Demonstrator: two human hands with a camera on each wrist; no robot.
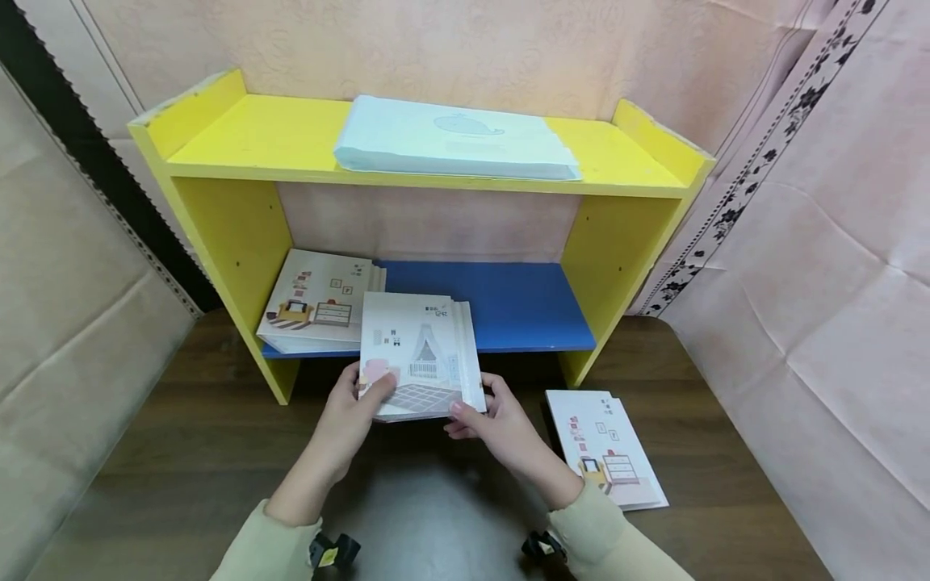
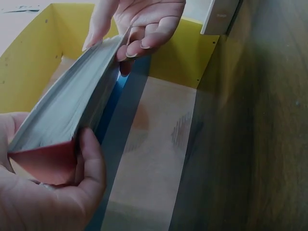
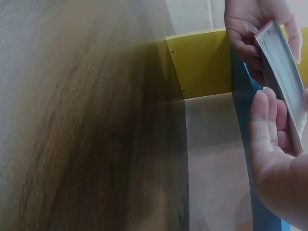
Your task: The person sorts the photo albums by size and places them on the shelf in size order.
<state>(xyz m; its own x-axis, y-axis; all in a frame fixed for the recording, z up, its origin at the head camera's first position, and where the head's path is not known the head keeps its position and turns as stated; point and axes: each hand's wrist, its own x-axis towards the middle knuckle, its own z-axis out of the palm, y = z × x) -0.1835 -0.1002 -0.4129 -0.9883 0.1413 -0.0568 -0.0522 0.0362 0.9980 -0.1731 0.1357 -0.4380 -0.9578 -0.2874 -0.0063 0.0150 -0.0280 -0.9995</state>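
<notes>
Both hands hold a small stack of white-covered books in front of the lower shelf; the top cover shows a pointed tower, and the edges of others peek out on its right. My left hand grips the stack's lower left corner, thumb on the cover and fingers underneath. At the lower right corner my right hand grips it, with the thumb over the front edge and fingers curled below. In the left wrist view, the page block is seen from its edge, with a red spine beside the left palm.
The yellow shelf unit has a blue lower board. On that board's left lies a stack of white books. A pale blue whale-print pack lies on top. More white books lie on the wooden table at right.
</notes>
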